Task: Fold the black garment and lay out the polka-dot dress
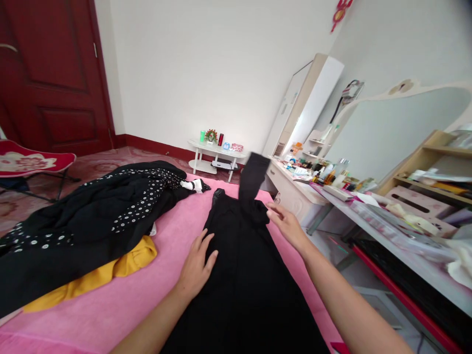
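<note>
- The black garment lies spread lengthwise on the pink bed, soft, light and limp; best taken at an edge or the raised far sleeve.
- Left hand rests flat and open on its left edge.
- Right hand, open with loose fingers, hovers at the garment's far right, beside the sleeve.

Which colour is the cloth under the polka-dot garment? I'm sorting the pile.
Mustard yellow, poking out beneath the black white-dotted garment; the head view shows it.

You have two bare hands, one plain black garment, one dotted black garment, one yellow cloth, one pink bedsheet.
</note>
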Available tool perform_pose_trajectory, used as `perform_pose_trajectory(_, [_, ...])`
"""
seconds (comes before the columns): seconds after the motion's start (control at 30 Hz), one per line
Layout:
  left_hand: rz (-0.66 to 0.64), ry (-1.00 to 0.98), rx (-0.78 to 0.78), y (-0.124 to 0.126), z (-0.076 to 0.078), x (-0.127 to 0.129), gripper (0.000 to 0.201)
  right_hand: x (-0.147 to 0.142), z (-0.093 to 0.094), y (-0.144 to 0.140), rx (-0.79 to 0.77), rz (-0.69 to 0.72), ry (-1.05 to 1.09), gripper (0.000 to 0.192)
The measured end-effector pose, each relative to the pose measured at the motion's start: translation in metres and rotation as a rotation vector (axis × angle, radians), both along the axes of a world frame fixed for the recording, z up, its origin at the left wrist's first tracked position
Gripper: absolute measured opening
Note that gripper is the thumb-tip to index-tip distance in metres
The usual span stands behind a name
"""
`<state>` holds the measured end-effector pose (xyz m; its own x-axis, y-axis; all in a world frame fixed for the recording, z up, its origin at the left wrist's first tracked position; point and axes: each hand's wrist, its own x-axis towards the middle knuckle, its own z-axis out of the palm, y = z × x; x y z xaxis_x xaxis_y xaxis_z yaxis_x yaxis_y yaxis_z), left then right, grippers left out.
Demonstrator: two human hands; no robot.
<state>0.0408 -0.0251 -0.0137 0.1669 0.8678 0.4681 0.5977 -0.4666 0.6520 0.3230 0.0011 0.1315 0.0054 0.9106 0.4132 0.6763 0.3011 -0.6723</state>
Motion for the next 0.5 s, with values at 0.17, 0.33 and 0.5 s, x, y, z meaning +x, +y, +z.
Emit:
perform_pose_trajectory(0.17, [0.091, -0.176, 0.034, 0.0, -0.001, -0.007, 0.036, -0.001, -0.058, -0.089, -0.132, -0.082, -0.333, 0.042])
perform_pose_trajectory(0.33, [0.079, -0.142, 0.078, 0.007, -0.007, -0.005, 0.037, 0.045, -0.122, -0.159, -0.253, -0.315, -0.42, 0.055])
perform_pose_trajectory(0.5, [0.062, 0.139, 0.075, 0.049, 0.01, -0.007, 0.05, 0.062, -0.134, -0.188, -0.399, -0.384, -0.343, 0.058])
